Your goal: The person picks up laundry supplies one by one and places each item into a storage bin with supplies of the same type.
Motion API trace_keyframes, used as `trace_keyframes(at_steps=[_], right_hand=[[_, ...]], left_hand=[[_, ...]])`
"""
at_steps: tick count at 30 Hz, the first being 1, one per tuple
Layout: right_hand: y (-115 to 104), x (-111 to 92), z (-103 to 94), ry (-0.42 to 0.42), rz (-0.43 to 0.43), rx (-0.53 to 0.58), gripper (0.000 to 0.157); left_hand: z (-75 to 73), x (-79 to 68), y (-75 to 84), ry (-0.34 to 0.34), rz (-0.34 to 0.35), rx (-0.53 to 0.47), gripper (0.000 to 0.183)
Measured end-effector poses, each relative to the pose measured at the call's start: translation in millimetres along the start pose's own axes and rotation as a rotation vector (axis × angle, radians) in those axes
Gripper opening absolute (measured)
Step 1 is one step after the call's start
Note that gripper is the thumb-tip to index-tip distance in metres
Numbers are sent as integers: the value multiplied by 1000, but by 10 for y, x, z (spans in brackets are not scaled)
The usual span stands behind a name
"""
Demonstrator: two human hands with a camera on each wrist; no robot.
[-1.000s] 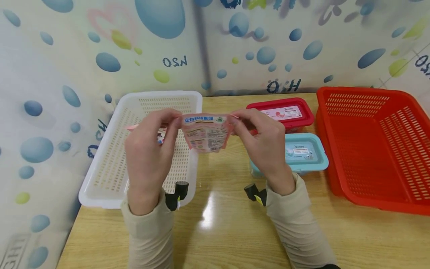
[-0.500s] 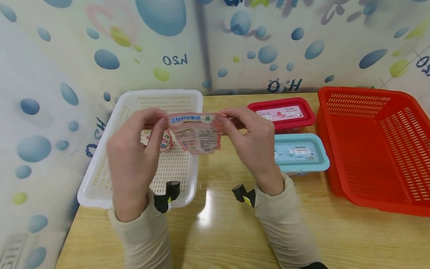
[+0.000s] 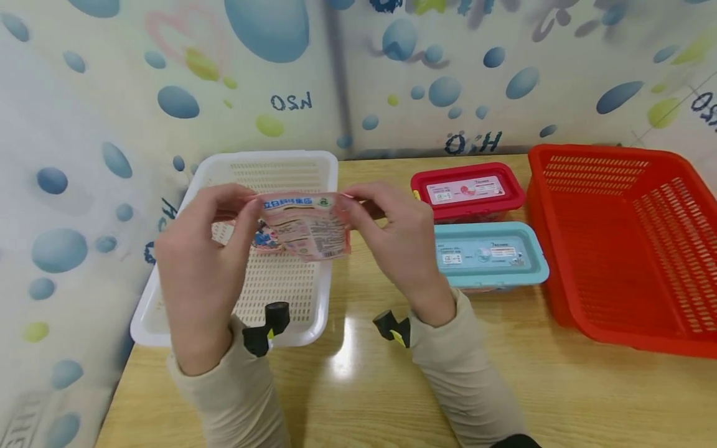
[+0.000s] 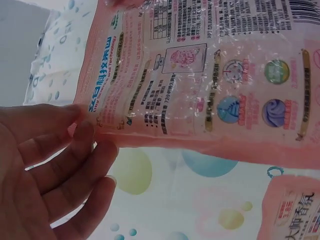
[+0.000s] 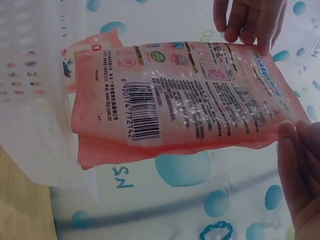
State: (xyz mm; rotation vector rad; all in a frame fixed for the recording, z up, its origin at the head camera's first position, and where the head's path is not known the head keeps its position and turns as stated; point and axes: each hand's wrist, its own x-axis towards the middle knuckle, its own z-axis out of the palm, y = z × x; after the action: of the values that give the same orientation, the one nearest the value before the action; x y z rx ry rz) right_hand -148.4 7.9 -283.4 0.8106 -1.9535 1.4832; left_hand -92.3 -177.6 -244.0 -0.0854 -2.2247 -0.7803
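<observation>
- Two top corners of a flat pink plastic pouch with printed text (image 3: pixel 305 230) are pinched, one by the left hand (image 3: pixel 196 274), the other by the right hand (image 3: pixel 394 246); the pouch spans the gap between them.
- Left fingers: thumb and forefinger meet on the corner, the others bent loosely below it, apart from one another.
- Right fingers: thumb and forefinger are closed on the opposite corner; how the remaining ones lie I cannot tell.
- The blue-lettered edge runs from hand to hand. The long axis goes from that edge down to the barcode end, which hangs lower, and the text side faces the head camera.
- In the head view the pouch overlaps the right rim of a white perforated plastic basket (image 3: pixel 322 311). Behind it shows a second pink printed plastic pouch (image 5: pixel 95 50).
- On the wooden surface (image 3: pixel 364 398), a red-lidded rectangular box (image 3: pixel 467 190) and a pale-blue-lidded rectangular box (image 3: pixel 487 255) stand beside a red perforated plastic basket (image 3: pixel 605 211).
</observation>
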Motion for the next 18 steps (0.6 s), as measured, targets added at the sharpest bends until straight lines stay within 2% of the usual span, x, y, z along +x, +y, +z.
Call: trace_keyframes(at_steps=[5,9,13,18], right_hand=[[-48,1,125,-53,-28,19,18],[-79,-19,172,-77,-19,-10,19],[-109,-19,217,-92,-9,-27,18],[-138,-9,255,-109,-6,0,17]], left_hand=[[-92,2,-87,40,-31,10,23],[-128,-4,-136,28,-53,21,26],[-153,-6,-171,27,-111,37,27],[-186,2,-180,29,-165,57,29]])
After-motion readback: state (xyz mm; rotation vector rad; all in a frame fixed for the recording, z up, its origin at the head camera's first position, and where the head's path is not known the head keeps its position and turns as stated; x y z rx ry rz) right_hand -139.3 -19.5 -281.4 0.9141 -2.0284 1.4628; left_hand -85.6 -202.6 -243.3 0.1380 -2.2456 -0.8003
